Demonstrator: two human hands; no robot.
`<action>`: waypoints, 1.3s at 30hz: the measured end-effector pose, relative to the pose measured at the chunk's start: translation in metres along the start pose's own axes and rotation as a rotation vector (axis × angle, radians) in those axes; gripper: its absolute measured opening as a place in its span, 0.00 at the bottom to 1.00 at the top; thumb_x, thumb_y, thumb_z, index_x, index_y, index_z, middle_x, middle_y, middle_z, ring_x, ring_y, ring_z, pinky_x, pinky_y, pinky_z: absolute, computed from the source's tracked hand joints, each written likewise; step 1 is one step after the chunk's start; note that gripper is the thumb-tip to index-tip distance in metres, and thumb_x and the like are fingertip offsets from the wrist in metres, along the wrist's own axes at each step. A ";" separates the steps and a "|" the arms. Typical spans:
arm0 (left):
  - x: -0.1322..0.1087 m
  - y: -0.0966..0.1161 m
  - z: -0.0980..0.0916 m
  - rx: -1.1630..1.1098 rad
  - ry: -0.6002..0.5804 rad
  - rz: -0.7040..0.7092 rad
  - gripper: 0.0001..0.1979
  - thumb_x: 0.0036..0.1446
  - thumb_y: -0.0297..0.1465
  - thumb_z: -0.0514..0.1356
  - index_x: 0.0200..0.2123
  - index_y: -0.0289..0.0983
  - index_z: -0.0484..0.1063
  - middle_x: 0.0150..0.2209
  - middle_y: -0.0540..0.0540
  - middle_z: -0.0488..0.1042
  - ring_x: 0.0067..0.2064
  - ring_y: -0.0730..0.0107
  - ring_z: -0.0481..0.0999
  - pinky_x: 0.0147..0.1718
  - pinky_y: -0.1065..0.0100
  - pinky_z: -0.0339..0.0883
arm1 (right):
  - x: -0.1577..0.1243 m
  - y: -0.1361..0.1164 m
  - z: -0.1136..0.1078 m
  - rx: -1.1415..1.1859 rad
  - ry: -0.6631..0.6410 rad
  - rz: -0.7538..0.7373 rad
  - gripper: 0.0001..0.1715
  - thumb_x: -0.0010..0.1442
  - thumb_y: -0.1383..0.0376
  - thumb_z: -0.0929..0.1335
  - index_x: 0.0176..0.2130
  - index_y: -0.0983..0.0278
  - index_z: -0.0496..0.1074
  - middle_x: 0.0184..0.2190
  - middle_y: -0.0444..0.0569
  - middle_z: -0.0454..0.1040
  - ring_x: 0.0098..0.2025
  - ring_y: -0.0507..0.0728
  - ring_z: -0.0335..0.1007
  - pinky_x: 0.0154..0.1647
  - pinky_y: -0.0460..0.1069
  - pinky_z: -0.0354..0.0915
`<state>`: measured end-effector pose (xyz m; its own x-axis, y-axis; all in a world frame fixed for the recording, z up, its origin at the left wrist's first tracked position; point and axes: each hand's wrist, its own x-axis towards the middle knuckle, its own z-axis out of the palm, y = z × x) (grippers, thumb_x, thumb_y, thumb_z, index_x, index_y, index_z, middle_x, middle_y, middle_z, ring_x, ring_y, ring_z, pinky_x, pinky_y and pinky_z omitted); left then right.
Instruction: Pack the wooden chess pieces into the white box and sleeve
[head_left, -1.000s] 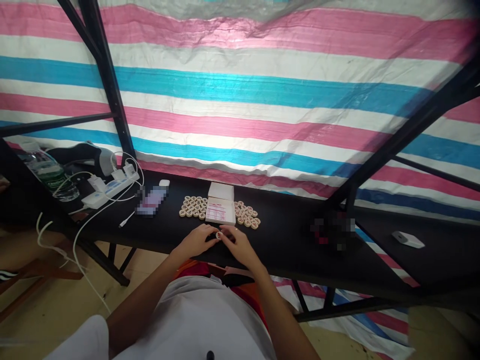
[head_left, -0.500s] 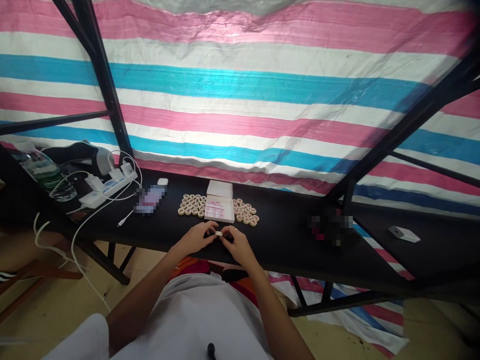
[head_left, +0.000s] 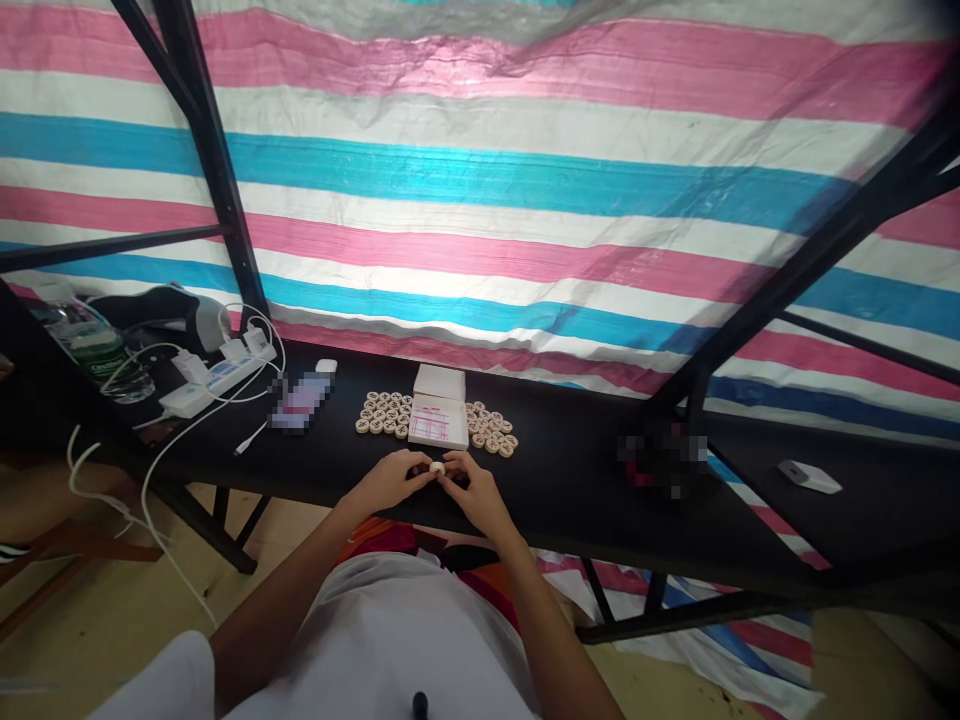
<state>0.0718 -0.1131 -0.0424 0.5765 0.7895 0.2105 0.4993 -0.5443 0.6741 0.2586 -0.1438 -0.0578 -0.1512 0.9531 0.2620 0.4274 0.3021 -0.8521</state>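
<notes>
Between my fingertips, close to the table's front edge, is a round pale Chinese chess piece (head_left: 437, 468) with its marked face partly showing. My left hand (head_left: 395, 478) pinches it from the left, and my right hand (head_left: 470, 487) from the right. Just beyond stands an open white box (head_left: 439, 443), its lid folded back and a red-lined sheet inside. To its left, chess pieces with dark characters (head_left: 385, 413) lie in rows. Chess pieces with red characters (head_left: 493, 430) are grouped on the right side of the box.
A phone (head_left: 301, 402), a white earbud case (head_left: 326, 366) and a power strip (head_left: 217, 385) with cables lie on the left. A water bottle (head_left: 105, 350) stands beyond them. Black frame bars (head_left: 225, 200) rise before a striped tarp (head_left: 480, 180). A blurred dark object (head_left: 660, 458) sits right.
The chess piece between my fingers has tilted, so more of its marked face shows. Both hands stay in nearly the same place. The view has shifted slightly.
</notes>
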 end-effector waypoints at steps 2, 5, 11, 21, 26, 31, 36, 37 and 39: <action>0.000 -0.001 0.000 -0.001 0.004 -0.004 0.12 0.59 0.36 0.54 0.40 0.37 0.73 0.34 0.48 0.74 0.35 0.70 0.71 0.33 0.72 0.63 | -0.001 -0.003 0.000 -0.044 -0.013 -0.031 0.14 0.57 0.59 0.65 0.42 0.61 0.68 0.35 0.47 0.75 0.36 0.54 0.71 0.40 0.50 0.66; 0.000 -0.004 0.001 -0.005 0.024 -0.027 0.10 0.56 0.33 0.57 0.39 0.38 0.73 0.34 0.49 0.74 0.35 0.70 0.72 0.34 0.72 0.64 | -0.002 -0.005 -0.001 -0.145 -0.033 -0.086 0.12 0.59 0.58 0.64 0.39 0.61 0.72 0.35 0.48 0.75 0.36 0.55 0.70 0.41 0.50 0.65; -0.001 -0.003 0.000 -0.093 0.005 -0.015 0.12 0.58 0.36 0.55 0.42 0.37 0.71 0.37 0.47 0.75 0.38 0.69 0.73 0.37 0.71 0.65 | -0.002 -0.003 0.001 -0.108 -0.019 -0.052 0.16 0.62 0.56 0.61 0.44 0.60 0.70 0.37 0.49 0.77 0.39 0.56 0.73 0.42 0.50 0.65; 0.000 -0.003 -0.001 -0.095 0.005 -0.009 0.16 0.56 0.29 0.55 0.48 0.37 0.69 0.40 0.47 0.74 0.37 0.70 0.71 0.36 0.71 0.64 | -0.001 -0.001 0.001 -0.194 -0.014 -0.048 0.11 0.60 0.57 0.64 0.35 0.61 0.70 0.31 0.46 0.74 0.34 0.54 0.68 0.36 0.48 0.63; 0.000 -0.002 -0.001 -0.175 0.056 -0.030 0.09 0.56 0.33 0.56 0.39 0.36 0.70 0.34 0.49 0.73 0.33 0.73 0.69 0.31 0.72 0.62 | 0.000 -0.001 0.003 -0.338 -0.056 -0.118 0.08 0.58 0.60 0.66 0.32 0.62 0.71 0.31 0.46 0.72 0.36 0.54 0.66 0.38 0.49 0.61; -0.002 0.002 -0.005 -0.186 0.019 0.059 0.06 0.56 0.32 0.56 0.33 0.36 0.71 0.33 0.49 0.71 0.34 0.73 0.69 0.34 0.72 0.63 | -0.002 -0.005 0.003 -0.334 -0.065 -0.135 0.12 0.57 0.59 0.67 0.40 0.61 0.71 0.35 0.48 0.73 0.39 0.56 0.66 0.40 0.50 0.62; -0.003 0.002 -0.004 -0.172 0.019 0.104 0.07 0.57 0.31 0.55 0.34 0.37 0.72 0.36 0.48 0.71 0.35 0.73 0.69 0.36 0.72 0.63 | -0.003 -0.004 0.000 -0.234 -0.046 -0.079 0.11 0.59 0.61 0.64 0.40 0.62 0.71 0.33 0.48 0.74 0.35 0.55 0.68 0.39 0.49 0.64; -0.003 0.001 -0.004 -0.165 0.019 0.107 0.07 0.58 0.31 0.55 0.35 0.37 0.72 0.37 0.47 0.71 0.35 0.73 0.69 0.37 0.71 0.64 | -0.003 -0.004 0.000 -0.219 -0.053 -0.072 0.10 0.59 0.61 0.63 0.38 0.62 0.72 0.32 0.48 0.74 0.35 0.55 0.69 0.39 0.49 0.64; -0.002 -0.001 -0.002 -0.153 0.042 0.081 0.08 0.57 0.32 0.55 0.39 0.37 0.71 0.38 0.47 0.71 0.36 0.72 0.70 0.37 0.71 0.64 | -0.003 -0.004 -0.002 -0.166 -0.056 -0.047 0.12 0.60 0.59 0.63 0.38 0.62 0.72 0.33 0.48 0.75 0.35 0.55 0.70 0.38 0.49 0.64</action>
<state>0.0695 -0.1136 -0.0423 0.5815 0.7580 0.2956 0.3461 -0.5593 0.7533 0.2589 -0.1476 -0.0544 -0.2219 0.9369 0.2700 0.5591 0.3491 -0.7520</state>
